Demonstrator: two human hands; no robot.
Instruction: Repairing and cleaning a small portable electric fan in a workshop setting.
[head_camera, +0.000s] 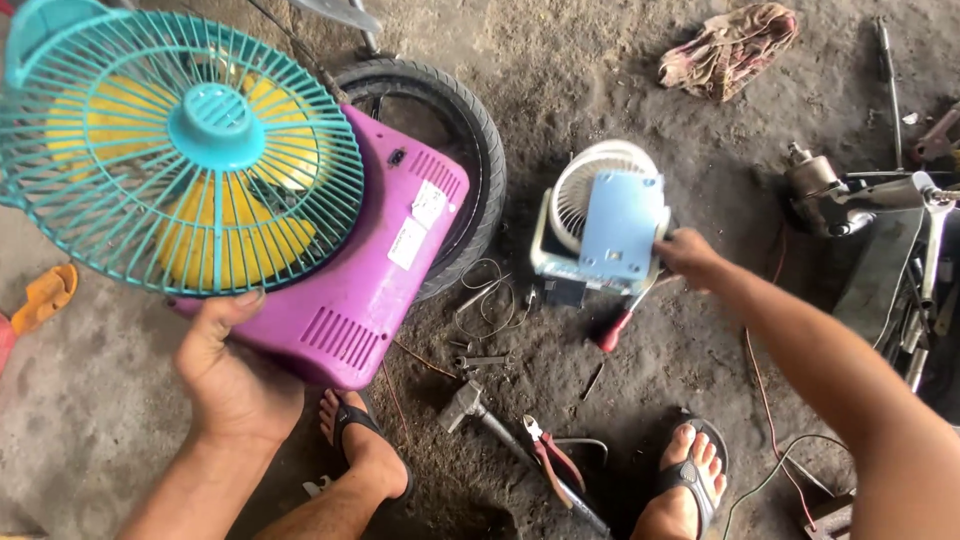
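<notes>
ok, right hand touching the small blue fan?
Touching. The head view shows the right hand with fingers against the right edge of the blue fan, no gap visible.

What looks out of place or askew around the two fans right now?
The small white fan lies face down on the dirt, its blue back panel sitting crooked under the right hand. The left hand holds the purple fan tilted. Tools, including pliers, lie scattered.
</notes>
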